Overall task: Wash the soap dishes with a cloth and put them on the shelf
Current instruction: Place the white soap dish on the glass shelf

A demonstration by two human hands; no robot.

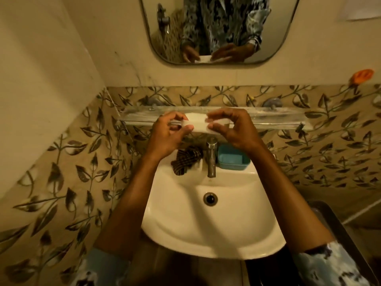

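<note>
White soap dish (199,124) pinched between both hands, left (168,135), right (233,131), at glass shelf (278,118)

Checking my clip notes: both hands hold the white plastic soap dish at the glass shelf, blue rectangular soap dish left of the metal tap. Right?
Wrong side: in the head view the blue rectangular soap dish sits right of the metal tap. The rest holds.
</note>
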